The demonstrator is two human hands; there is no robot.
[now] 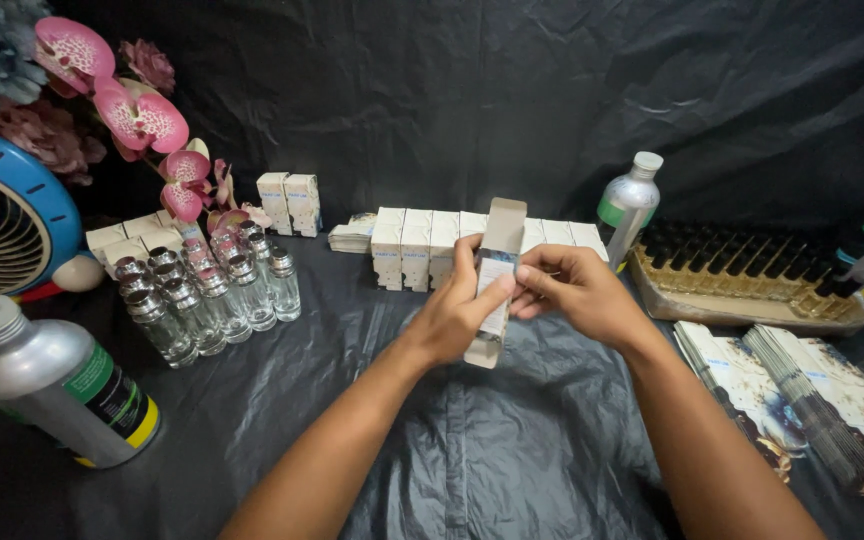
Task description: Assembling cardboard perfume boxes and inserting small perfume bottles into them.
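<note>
Above the black plastic sheet (512, 440) covering the table, two bare hands are holding a small white carton (493, 285) upright, its top flap standing open. The left hand (457, 315) is gripping the carton's side, while the right hand (577, 290) is pinching its front edge with the fingertips. Just behind the carton, a row of closed white cartons (422, 245) is standing, apparently already packed. Left of the carton, a cluster of clear glass bottles with silver caps (207, 290) is waiting unboxed, so much work seems to remain. Right of the carton, stacks of flat carton blanks (752, 385) are lying. Whether the held carton contains a bottle cannot be told.
</note>
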